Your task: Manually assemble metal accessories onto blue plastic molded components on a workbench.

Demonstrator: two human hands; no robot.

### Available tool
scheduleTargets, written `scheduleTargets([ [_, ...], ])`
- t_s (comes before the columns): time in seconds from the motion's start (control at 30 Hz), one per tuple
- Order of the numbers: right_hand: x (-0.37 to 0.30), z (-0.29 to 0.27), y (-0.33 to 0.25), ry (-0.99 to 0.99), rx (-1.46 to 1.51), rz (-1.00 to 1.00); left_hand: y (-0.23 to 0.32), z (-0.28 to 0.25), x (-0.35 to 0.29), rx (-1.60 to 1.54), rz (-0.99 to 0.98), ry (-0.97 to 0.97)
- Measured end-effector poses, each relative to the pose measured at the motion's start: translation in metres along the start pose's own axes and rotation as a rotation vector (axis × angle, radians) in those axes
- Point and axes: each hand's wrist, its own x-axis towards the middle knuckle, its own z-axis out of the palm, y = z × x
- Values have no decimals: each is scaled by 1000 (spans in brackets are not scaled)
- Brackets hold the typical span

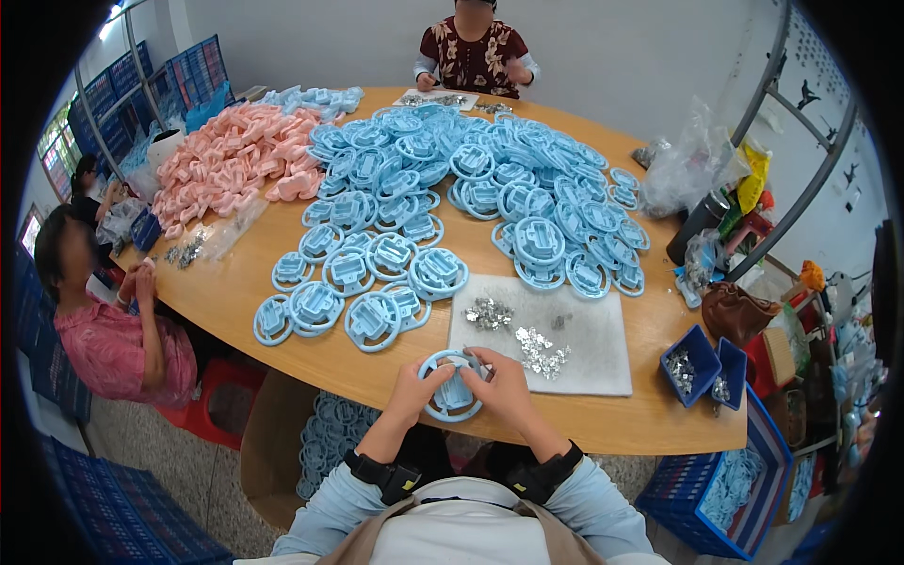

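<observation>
A light blue round plastic part [454,395], a ring with a moulded block in its middle, is held up at the near table edge. My left hand [411,388] grips its left side, thumb lying over the front. On the opposite side my right hand [505,386] is closed on the rim, its thumb also on the part. Just beyond my hands lies a grey-white mat [603,348] bearing small shiny metal pieces [540,354] and another cluster of metal pieces [489,314]. Similar blue parts [373,318] lie loosely grouped to the left of the mat.
A large heap of blue parts [471,160] and a pile of pink parts [240,151] cover the far table [273,221]. Blue bins [690,365] with metal pieces stand at the right edge. A co-worker [122,330] sits left, another [474,52] opposite. Below right is a blue crate [683,508].
</observation>
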Motion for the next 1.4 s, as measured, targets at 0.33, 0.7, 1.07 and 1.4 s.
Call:
scheduleTargets([
  [0.33,15,-4,1,-59,155,64,18,1,4,-66,-111,-123],
  [0.7,18,7,17,-45,105,89,-10,-16,11,-200,-131,-232],
  [1.07,19,8,21,-46,-8,8,-6,-11,13,-231,-155,-213],
  [1.4,-1,-8,-8,0,-514,-198,-12,-11,15,-289,-158,-138],
])
